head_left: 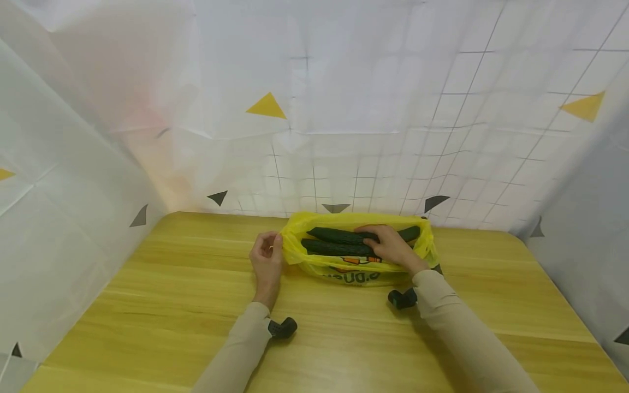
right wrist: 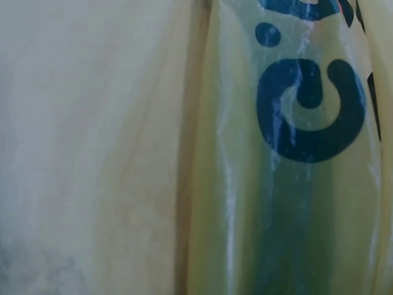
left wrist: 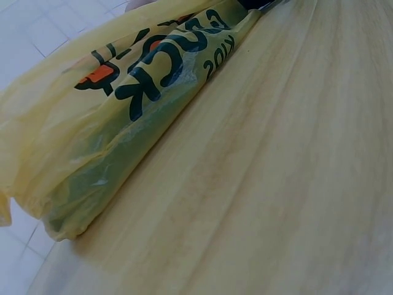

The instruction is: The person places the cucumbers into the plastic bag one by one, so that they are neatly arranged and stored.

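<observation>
A yellow plastic bag (head_left: 297, 252) lies on its side lengthwise on the table, its mouth spread open upward. Inside it, several dark green cucumbers (head_left: 334, 248) lie side by side. At the bag's left end my left hand (head_left: 267, 261) pinches the rim between thumb and fingers. My right hand (head_left: 391, 246) reaches into the bag from the right and grips the back cucumber (head_left: 331, 235), thumb on the near side; its far fingertips are partly hidden. The left wrist view shows the printed bag (left wrist: 92, 153) from its side, and the right wrist view shows the bag (right wrist: 295, 215) close up.
The wooden table (head_left: 339, 349) extends to both sides and toward me. A white sheet wall (head_left: 344, 158) with grid lines and triangles stands just behind the bag. Dark wrist devices (head_left: 283, 328) sit on both wrists.
</observation>
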`<state>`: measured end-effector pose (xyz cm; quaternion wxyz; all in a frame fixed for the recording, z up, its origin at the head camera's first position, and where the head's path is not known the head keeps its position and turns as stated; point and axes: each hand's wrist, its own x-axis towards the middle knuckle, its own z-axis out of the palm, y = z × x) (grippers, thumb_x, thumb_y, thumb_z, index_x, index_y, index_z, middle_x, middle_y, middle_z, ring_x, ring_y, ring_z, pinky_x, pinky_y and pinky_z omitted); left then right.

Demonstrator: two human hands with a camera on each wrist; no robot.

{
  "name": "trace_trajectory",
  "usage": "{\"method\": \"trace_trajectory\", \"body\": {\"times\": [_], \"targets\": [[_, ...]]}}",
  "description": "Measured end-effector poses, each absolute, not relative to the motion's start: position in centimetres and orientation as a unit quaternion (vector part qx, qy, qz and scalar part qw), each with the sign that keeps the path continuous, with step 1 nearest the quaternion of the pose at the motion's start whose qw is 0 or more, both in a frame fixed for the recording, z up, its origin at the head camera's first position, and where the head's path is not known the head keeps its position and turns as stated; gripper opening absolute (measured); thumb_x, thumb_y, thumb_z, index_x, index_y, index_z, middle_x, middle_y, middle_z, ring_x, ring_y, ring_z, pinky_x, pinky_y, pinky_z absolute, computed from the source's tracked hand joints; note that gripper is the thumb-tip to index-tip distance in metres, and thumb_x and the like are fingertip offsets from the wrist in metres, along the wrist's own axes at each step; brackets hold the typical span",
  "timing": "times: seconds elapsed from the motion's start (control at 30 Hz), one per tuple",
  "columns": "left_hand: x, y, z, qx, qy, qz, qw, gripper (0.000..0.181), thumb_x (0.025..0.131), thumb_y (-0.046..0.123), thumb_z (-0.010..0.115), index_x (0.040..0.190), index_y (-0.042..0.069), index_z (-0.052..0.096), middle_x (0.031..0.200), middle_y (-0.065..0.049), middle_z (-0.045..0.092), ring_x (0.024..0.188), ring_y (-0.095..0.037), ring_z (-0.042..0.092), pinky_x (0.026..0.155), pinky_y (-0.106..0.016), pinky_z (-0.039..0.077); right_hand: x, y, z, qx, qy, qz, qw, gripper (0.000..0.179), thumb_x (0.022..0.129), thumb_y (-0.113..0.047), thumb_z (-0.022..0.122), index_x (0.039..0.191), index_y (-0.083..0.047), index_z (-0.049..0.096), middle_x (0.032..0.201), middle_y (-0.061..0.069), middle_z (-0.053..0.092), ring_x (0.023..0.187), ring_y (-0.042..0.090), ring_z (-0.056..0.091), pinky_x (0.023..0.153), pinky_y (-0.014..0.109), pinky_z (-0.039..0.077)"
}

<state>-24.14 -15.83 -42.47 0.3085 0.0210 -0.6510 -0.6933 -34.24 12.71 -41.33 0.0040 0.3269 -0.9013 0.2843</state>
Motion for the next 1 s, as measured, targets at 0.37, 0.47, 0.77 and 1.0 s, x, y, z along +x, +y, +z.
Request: {"method": "trace_trajectory", "body": {"times": [0.37,0.47,0.77,1.0], "targets": [[-24.12,-15.84,-42.38,0.02,-0.645,-0.702,0.3,0.021,0.092,0.013,0.06,0.104,-0.005,0.06,0.097,-0.007,0.061,0.086,-0.01,0.057,0.072,-0.018,0.047,-34.45,12.81,-41.63,0.318,-0.901,0.295,-0.009,0.034,0.095,-0.011,0.055,0.129,-0.013,0.058,0.13,0.011,0.059,0.083,0.02,0.06,0.083,0.042,0.048],[-24.11,-15.84,-42.4,0.021,-0.644,-0.704,0.298,0.021,0.092,0.012,0.06,0.104,-0.005,0.06,0.096,-0.006,0.061,0.085,-0.01,0.057,0.072,-0.018,0.047,-34.43,12.84,-41.74,0.313,-0.901,0.301,-0.012,0.034,0.095,-0.011,0.055,0.129,-0.013,0.058,0.131,0.011,0.058,0.098,0.026,0.062,0.088,0.046,0.048],[-24.12,-15.78,-42.43,0.018,-0.641,-0.709,0.295,0.02,0.091,0.01,0.061,0.102,-0.006,0.06,0.093,-0.005,0.06,0.083,-0.01,0.056,0.072,-0.018,0.047,-34.42,12.97,-41.79,0.314,-0.898,0.309,-0.012,0.033,0.095,-0.013,0.056,0.128,-0.011,0.058,0.13,0.012,0.059,0.116,0.031,0.057,0.094,0.05,0.046],[-24.07,-15.74,-42.32,0.023,-0.644,-0.703,0.301,0.02,0.092,0.011,0.061,0.102,-0.006,0.06,0.093,-0.006,0.061,0.083,-0.008,0.057,0.07,-0.018,0.047,-34.52,12.83,-41.75,0.309,-0.896,0.319,-0.018,0.033,0.095,-0.012,0.056,0.127,-0.009,0.059,0.13,0.013,0.058,0.12,0.033,0.054,0.096,0.05,0.045]]}}
